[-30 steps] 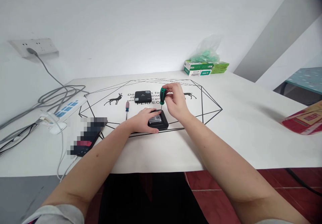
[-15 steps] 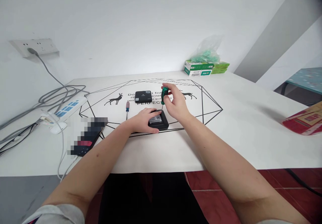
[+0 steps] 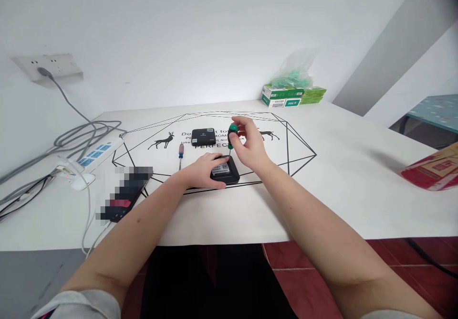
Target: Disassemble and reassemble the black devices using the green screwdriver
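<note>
A small black square device (image 3: 232, 172) with a white label faces up on the table. My left hand (image 3: 207, 170) grips it from the left, fingers along its far side and thumb at its near edge. In my right hand (image 3: 249, 144) is a screwdriver (image 3: 233, 136) with a green and black handle, pinched between thumb and fingers. The shaft points down, its tip at the device's far edge close to my left fingertips. Just beyond lies a black square cover (image 3: 203, 137) with small stickers. A second screwdriver (image 3: 181, 152) with a clear reddish handle rests left of it.
A phone-like dark slab (image 3: 138, 185), partly pixelated, lies by my left forearm. Cables and a white power strip (image 3: 102, 152) run along the left. Green boxes (image 3: 284, 93) under a plastic bag stand at the back right. A red package (image 3: 429, 173) sits at the right edge.
The screwdriver's handle has turned in my right fingers, showing more black and its green end cap. My left hand and the device have stayed in place.
</note>
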Tool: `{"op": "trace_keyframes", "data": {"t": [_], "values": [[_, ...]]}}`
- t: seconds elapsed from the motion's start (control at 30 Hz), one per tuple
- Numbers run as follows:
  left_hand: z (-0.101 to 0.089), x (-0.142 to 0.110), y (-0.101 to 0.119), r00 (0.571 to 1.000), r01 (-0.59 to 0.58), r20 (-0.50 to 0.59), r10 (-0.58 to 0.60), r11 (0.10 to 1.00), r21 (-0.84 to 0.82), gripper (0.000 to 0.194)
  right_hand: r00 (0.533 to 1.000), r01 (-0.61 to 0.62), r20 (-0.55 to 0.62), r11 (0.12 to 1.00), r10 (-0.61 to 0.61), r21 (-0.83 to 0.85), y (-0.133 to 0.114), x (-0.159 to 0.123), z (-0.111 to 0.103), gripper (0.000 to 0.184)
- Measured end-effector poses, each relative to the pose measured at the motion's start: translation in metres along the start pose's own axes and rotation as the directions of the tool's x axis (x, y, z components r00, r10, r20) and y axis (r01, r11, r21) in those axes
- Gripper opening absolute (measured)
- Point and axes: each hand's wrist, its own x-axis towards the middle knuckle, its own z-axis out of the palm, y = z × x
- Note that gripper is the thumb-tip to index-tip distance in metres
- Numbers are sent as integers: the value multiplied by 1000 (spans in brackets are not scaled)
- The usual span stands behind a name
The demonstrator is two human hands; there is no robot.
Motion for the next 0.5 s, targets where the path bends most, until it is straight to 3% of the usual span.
{"op": "trace_keyframes", "data": {"t": [0.2, 0.37, 0.5], "values": [[0, 0, 1, 1000, 11, 7, -11, 1000, 0, 102, 999, 13, 30, 1000, -12, -15, 1, 0, -1, 31], [-1, 0, 4, 1000, 19, 18, -19, 1000, 9, 102, 1000, 2, 18, 997, 0, -74, 4, 0, 0, 42], [-2, 0, 4, 1000, 5, 8, -5, 1000, 11, 100, 999, -22, 38, 1000, 23, -9, 4, 0, 0, 46]]}}
